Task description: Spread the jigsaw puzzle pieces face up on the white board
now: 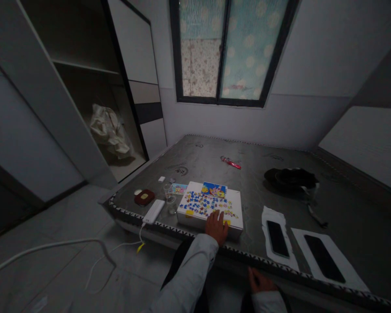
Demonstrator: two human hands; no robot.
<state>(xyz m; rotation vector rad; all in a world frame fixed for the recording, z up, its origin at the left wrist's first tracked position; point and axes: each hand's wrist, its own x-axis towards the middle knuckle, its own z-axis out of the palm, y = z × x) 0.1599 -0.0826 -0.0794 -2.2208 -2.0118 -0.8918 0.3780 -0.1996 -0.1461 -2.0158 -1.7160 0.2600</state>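
A white box [233, 198] lies near the front edge of the mattress, with many loose jigsaw pieces [200, 203], mostly blue and yellow, spread over its top. At the back of the box lies a colourful cartoon picture card [214, 190]. My left hand [217, 227] reaches over the box's front side, its fingers apart and their tips on the top among the nearest pieces. No object shows in its grasp. Low by the mattress edge, apart from the box, is my right hand [261, 281], fingers loosely extended and nothing visible in them.
Left of the box are a glass jar [171, 205], a white power bank [154, 211] with a cable, and a dark red case [144, 197]. Two phones [278, 238] lie on white sheets at right. Farther back are a black cap [290, 179] and a red item [231, 163].
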